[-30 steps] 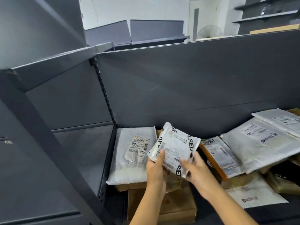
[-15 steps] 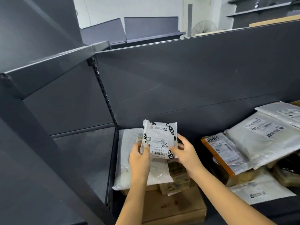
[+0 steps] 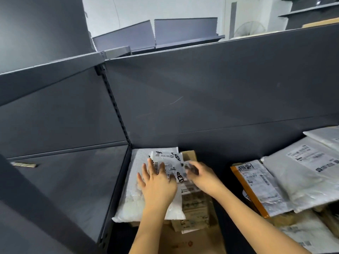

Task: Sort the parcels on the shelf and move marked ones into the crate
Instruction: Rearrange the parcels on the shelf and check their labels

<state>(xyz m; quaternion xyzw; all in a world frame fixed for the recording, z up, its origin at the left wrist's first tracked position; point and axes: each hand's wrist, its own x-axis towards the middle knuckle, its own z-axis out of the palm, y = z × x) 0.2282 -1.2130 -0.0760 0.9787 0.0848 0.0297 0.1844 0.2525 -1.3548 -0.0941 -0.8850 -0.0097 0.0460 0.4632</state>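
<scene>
A small white parcel with black lettering and a shipping label (image 3: 165, 156) lies flat on a white bubble mailer (image 3: 134, 198) in the shelf's back left corner. My left hand (image 3: 157, 186) presses on the parcel with its fingers spread straight. My right hand (image 3: 203, 177) is at the parcel's right edge, its fingertips blurred by motion and touching the wrapper. No crate is in view.
Under the mailer sit a printed carton (image 3: 194, 206) and a brown cardboard box (image 3: 192, 241). To the right lie an orange-edged parcel (image 3: 256, 186) and grey poly bags (image 3: 311, 173). The dark back panel (image 3: 220, 88) stands behind. The left bay (image 3: 64, 180) holds a small strip (image 3: 23, 165).
The small parcel went from upright in both hands down flat onto the bubble mailer. My left hand opened and now lies on top of it.
</scene>
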